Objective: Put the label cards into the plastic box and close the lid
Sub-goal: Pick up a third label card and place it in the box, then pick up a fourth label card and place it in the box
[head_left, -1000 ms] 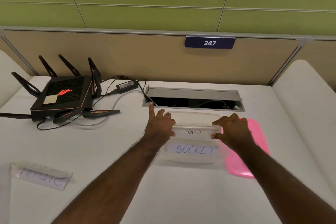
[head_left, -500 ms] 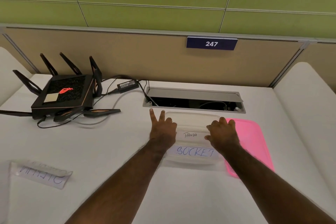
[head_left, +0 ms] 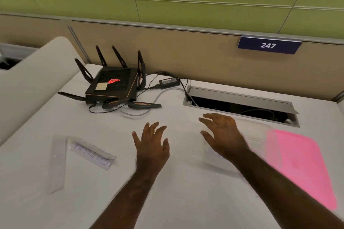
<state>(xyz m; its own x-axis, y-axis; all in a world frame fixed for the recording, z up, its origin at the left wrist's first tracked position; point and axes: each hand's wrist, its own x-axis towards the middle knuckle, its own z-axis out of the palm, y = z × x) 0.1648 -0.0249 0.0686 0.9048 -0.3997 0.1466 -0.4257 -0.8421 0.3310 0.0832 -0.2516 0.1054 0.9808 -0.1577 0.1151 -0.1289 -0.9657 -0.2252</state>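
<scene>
The clear plastic box (head_left: 260,135) sits on the white desk right of centre, blurred, with cards inside mostly hidden by my right forearm. Its pink lid (head_left: 301,165) lies flat on the desk to the right of it. My right hand (head_left: 221,134) hovers open over the box's left end, fingers spread. My left hand (head_left: 151,143) is open above the bare desk, left of the box and apart from it. Two label cards lie at the left: a handwritten one (head_left: 93,154) and a long plain strip (head_left: 56,163).
A black router (head_left: 113,84) with antennas and its cables sit at the back left, a power adapter (head_left: 169,82) beside it. An open cable hatch (head_left: 242,106) lies behind the box. A beige partition with a "247" sign (head_left: 269,45) closes the back.
Both hands have left the box and moved left, fingers spread. The view has swung left, so the box and lid now sit to the right and the cards nearer the centre.
</scene>
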